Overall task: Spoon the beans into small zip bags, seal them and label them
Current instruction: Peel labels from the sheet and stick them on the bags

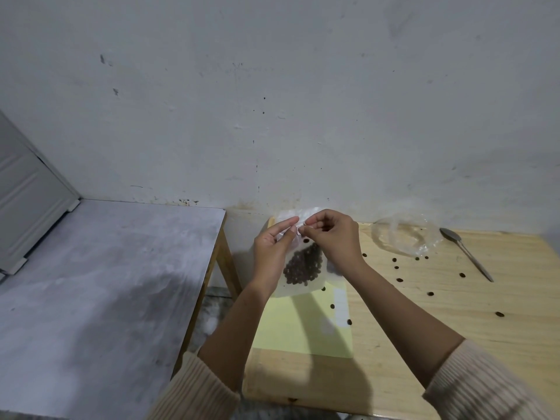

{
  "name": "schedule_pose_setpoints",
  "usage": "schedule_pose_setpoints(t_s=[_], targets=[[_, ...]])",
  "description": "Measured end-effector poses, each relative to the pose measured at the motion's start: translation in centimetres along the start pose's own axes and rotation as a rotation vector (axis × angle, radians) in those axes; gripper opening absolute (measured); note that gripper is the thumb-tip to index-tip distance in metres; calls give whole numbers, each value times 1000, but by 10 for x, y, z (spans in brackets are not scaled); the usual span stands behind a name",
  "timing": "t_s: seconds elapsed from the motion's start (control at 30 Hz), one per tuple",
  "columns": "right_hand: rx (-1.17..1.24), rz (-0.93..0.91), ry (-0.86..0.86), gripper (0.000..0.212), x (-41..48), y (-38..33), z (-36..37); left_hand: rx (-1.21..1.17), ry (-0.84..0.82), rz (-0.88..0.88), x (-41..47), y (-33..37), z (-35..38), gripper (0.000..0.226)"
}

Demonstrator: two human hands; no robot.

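A small clear zip bag [304, 272] holding a clump of dark beans hangs above the left end of the wooden table [424, 328]. My left hand [272, 248] pinches the bag's top edge from the left. My right hand [331, 234] pinches the same top edge from the right, fingers curled. The two sets of fingertips nearly meet at the bag's mouth. Several loose beans [400, 280] lie scattered on the table. A metal spoon [466, 253] lies at the far right.
A pale yellow sheet [303, 325] lies on the table under the bag. A crumpled clear plastic bag [403, 236] sits near the wall, left of the spoon. A grey surface [100, 283] stands to the left, across a narrow gap. The wall is close behind.
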State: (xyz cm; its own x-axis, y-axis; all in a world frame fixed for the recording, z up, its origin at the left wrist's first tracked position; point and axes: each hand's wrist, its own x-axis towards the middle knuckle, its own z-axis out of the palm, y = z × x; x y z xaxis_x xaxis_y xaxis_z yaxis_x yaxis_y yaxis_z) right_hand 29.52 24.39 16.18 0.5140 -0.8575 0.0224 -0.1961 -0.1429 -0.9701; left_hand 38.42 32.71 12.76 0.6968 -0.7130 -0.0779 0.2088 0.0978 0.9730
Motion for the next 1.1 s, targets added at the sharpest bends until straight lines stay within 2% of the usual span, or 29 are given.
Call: schedule_pose_setpoints(t_s=[0.2, 0.3, 0.43, 0.57, 0.77, 0.97, 1.1], targets=[[-57, 15, 65, 22, 2, 1, 4, -29, 44, -21, 2, -3, 0, 19], [-141, 4, 127, 48, 6, 4, 2, -42, 38, -24, 3, -2, -3, 19], [-120, 66, 64, 70, 10, 6, -4, -85, 26, -28, 4, 0, -3, 20], [10, 101, 25, 63, 8, 13, -5, -108, 5, -36, 7, -1, 3, 20], [61, 130, 48, 47, 14, 34, -11, -76, 2, -56, 16, -13, 12, 24], [71, 151, 104, 46, 24, 65, -28, 143, 102, -51, 39, -35, 35, 17], [33, 153, 51, 38, 36, 95, -45, 350, 114, 35, 61, -54, 49, 19]])
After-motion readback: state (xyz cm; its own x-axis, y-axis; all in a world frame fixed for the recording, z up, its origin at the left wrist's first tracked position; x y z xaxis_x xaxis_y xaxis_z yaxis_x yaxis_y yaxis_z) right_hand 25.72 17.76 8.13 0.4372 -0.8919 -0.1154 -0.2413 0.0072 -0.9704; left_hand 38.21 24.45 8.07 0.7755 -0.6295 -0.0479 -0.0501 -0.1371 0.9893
